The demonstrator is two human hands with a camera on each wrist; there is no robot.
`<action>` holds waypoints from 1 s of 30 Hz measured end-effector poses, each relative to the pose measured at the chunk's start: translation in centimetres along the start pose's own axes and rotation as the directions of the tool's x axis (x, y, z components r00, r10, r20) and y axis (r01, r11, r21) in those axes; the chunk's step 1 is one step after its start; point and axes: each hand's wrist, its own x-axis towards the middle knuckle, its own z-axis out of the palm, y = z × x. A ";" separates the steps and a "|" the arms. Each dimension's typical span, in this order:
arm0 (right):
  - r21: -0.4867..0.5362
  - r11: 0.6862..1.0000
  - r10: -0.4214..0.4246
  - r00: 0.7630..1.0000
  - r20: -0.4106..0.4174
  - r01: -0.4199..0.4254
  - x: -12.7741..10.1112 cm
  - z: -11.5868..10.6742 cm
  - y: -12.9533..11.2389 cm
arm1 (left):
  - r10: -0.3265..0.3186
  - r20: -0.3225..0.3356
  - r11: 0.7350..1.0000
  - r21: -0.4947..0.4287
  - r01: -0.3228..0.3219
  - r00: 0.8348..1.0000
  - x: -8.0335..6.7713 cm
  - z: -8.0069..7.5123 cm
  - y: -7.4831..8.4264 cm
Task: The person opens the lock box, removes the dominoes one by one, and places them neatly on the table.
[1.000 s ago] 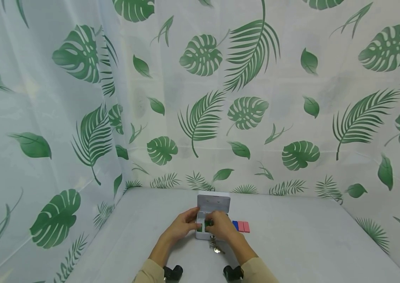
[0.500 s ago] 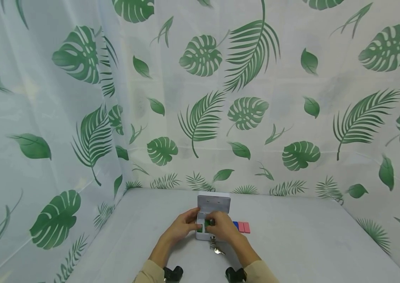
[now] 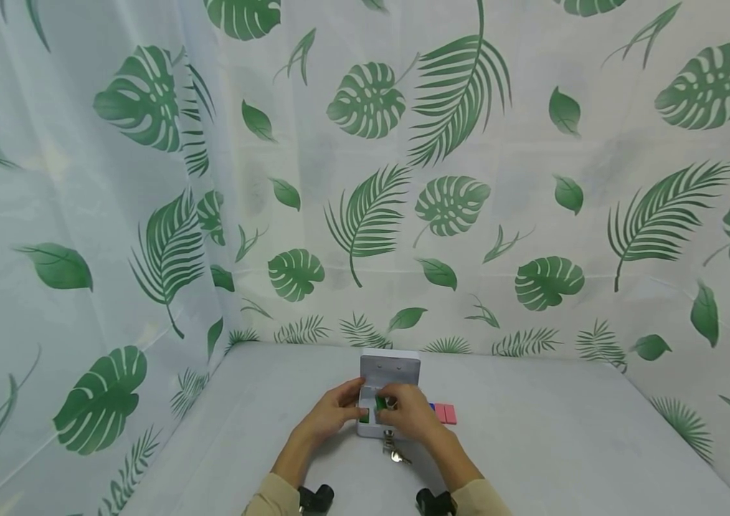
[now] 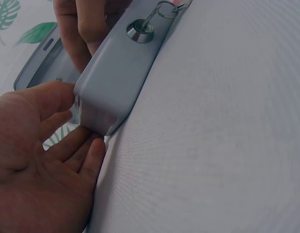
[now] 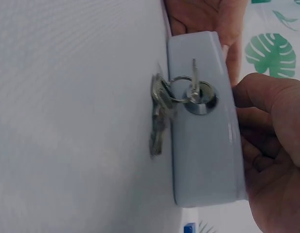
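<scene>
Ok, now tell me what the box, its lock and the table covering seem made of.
Box: probably painted metal, though hard plastic is possible; smooth grey finish, soft sheen along rounded edges.
Lock: most likely polished or chromed metal; bright silvery highlights on its rim.
Table covering: apparently woven fabric, matte; a fine ribbed texture shows in the wrist views.

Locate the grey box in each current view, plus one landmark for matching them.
Head: grey box low in the picture, near its centre line.
Left wrist: grey box in the upper left, running diagonally to the top edge.
Right wrist: grey box right of centre.
Shared landmark: the round metal lock on its front.
</scene>
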 end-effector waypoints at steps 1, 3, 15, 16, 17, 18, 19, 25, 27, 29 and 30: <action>-0.005 1.000 -0.003 1.000 -0.010 0.003 -0.1 -0.1 0.0 | 0.005 0.000 1.000 0.003 -0.005 1.000 0.0 0.0 0.0; -0.017 1.000 -0.017 0.999 -0.027 0.017 -0.3 -0.4 -0.1 | 0.004 0.000 1.000 0.005 -0.004 1.000 0.0 0.0 0.0; -0.035 0.999 0.021 0.999 -0.049 -0.023 -1.0 -1.4 -0.5 | 0.007 0.003 1.000 -0.004 -0.007 1.000 0.0 0.0 0.0; -0.033 0.999 0.026 0.999 -0.045 -0.027 -1.0 -1.5 -0.5 | 0.005 0.004 1.000 -0.004 -0.005 1.000 0.0 0.0 0.0; -0.031 0.999 0.026 0.999 -0.044 -0.028 -1.0 -1.5 -0.4 | 0.005 0.006 1.000 -0.006 -0.005 1.000 0.0 0.0 0.0; -0.033 0.999 0.026 0.999 -0.043 -0.028 -1.0 -1.5 -0.4 | 0.004 0.005 1.000 -0.005 -0.004 1.000 0.0 0.0 0.0; -0.037 0.999 0.021 0.999 -0.046 -0.022 -1.0 -1.5 -0.4 | 0.007 0.004 1.000 -0.005 -0.007 1.000 0.0 -0.1 0.0; -0.063 0.998 0.005 0.995 -0.097 -0.011 -1.0 -1.8 -0.2 | 0.019 0.002 1.000 0.004 -0.019 1.000 0.0 -0.1 0.2; -0.062 0.998 0.015 0.994 -0.109 -0.022 -1.0 -1.9 -0.1 | 0.016 0.002 1.000 0.007 -0.016 1.000 0.0 -0.1 0.2; -0.063 0.998 0.021 0.993 -0.115 -0.029 -1.1 -2.0 -0.1 | 0.007 -0.001 1.000 0.009 -0.007 1.000 -0.1 0.0 0.2; -0.060 0.997 0.033 0.993 -0.116 -0.040 -1.1 -2.1 -0.1 | 0.007 -0.003 1.000 0.010 -0.007 1.000 -0.1 0.0 0.2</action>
